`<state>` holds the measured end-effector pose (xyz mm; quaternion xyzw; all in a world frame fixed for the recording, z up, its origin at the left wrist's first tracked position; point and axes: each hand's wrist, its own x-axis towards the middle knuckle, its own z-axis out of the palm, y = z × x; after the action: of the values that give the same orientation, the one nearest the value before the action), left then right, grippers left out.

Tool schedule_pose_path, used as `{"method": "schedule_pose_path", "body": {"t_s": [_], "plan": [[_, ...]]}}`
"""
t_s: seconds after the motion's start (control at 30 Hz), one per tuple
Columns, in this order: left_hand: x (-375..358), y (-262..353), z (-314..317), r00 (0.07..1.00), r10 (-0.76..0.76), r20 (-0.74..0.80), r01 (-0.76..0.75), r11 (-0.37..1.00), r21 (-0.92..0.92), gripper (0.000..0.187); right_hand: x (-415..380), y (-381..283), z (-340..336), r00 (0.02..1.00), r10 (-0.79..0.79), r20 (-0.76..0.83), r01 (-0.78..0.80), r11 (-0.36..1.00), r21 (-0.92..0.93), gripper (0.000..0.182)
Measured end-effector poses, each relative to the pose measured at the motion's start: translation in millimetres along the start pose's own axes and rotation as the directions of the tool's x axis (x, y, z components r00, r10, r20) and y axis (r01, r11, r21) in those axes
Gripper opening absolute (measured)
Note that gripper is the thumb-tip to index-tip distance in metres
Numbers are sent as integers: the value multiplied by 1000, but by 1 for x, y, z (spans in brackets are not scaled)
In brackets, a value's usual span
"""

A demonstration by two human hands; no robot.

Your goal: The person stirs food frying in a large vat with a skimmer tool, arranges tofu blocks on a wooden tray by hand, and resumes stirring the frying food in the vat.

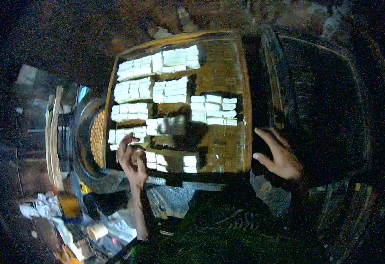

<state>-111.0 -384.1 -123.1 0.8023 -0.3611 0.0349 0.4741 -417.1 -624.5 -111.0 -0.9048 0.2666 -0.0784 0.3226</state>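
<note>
A wooden-framed tray (227, 152) with a woven base holds several groups of white blocks (133, 90), mostly on its left and middle parts. Over the tray's lower left, my left hand (133, 158) is held above the white blocks, fingers bent and apart, with nothing visible between them. Just outside the tray's right edge is my right hand (280, 158), its thumb and fingers spread and holding nothing. Shadow darkens some blocks near the tray's middle.
Left of the tray stands a round dark-rimmed container (84, 141) with small tan pieces. Another dark framed tray (328, 101) lies at the right. Crumpled paper (47, 206), a small tan cup (97, 231) and plastic are at the lower left.
</note>
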Motion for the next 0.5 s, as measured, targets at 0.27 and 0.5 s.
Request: {"method": "schedule_pose_path", "body": {"t_s": [0.27, 0.5], "plan": [[-109, -6, -70, 984, -159, -78, 161, 986, 29, 19, -11, -19, 35, 967, -247, -57, 254, 943, 217, 28], [-238, -16, -182, 969, -212, 126, 191, 969, 156, 27, -59, -86, 85, 953, -292, -77, 302, 920, 251, 13]]}}
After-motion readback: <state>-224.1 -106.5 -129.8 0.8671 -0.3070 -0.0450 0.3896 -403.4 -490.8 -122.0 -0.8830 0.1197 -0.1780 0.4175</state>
